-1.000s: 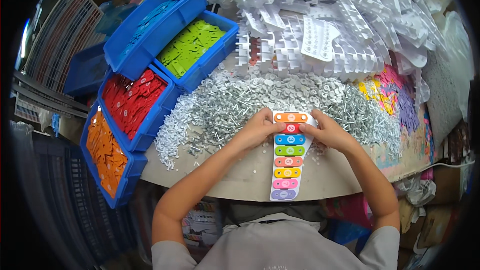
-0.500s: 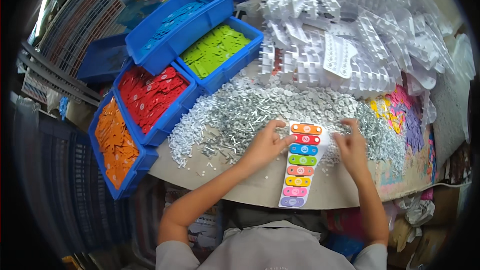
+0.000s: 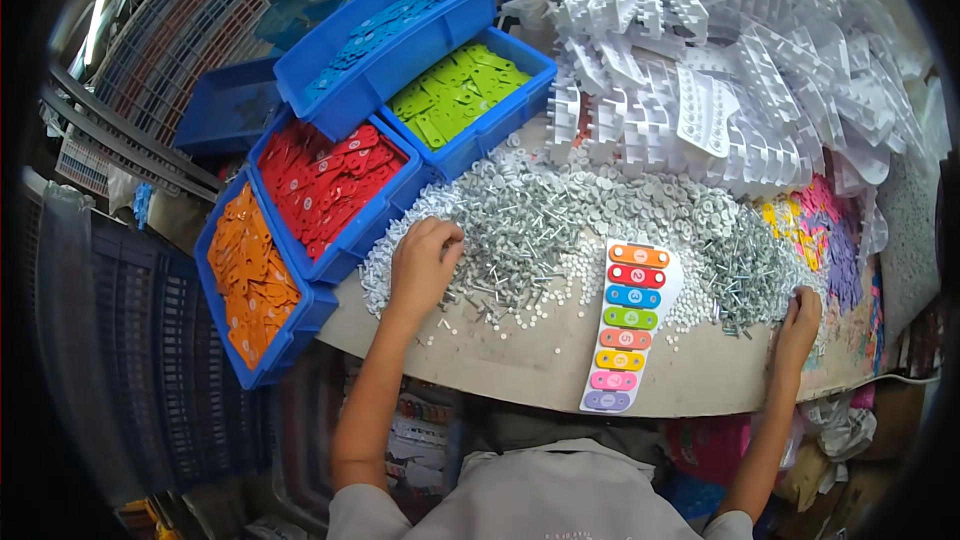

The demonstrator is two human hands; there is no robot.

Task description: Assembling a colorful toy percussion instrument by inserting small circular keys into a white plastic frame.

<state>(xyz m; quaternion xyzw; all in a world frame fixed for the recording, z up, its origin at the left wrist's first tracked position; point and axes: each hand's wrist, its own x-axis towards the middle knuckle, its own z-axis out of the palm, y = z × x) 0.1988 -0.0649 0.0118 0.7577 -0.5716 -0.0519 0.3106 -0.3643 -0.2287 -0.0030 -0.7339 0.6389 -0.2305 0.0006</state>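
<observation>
A white toy xylophone base (image 3: 668,290) lies on the table, with a column of coloured bars along it, from an orange bar (image 3: 640,256) at the far end to a purple one nearest me. White round caps sit on the ends of the orange bar and the red bar (image 3: 636,276). My left hand (image 3: 425,258) is at the left part of the heap, its fingers curled down at the white plastic pins (image 3: 378,265). My right hand (image 3: 798,325) touches the heap's right edge beside more white pins (image 3: 806,280), fingers bent together. What either hand pinches is too small to make out.
Metal screws (image 3: 510,225) and white washers (image 3: 650,190) fill the heap's middle. Blue bins (image 3: 335,315) of orange, red, green and blue bars stand at left. Translucent white plastic frames (image 3: 690,160) are piled at the back; yellow, pink and purple bars (image 3: 845,260) lie at right.
Both hands have left the xylophone's far end. My left hand has moved left to the white pins, and my right hand right to the heap's edge. The whole view has shifted slightly.
</observation>
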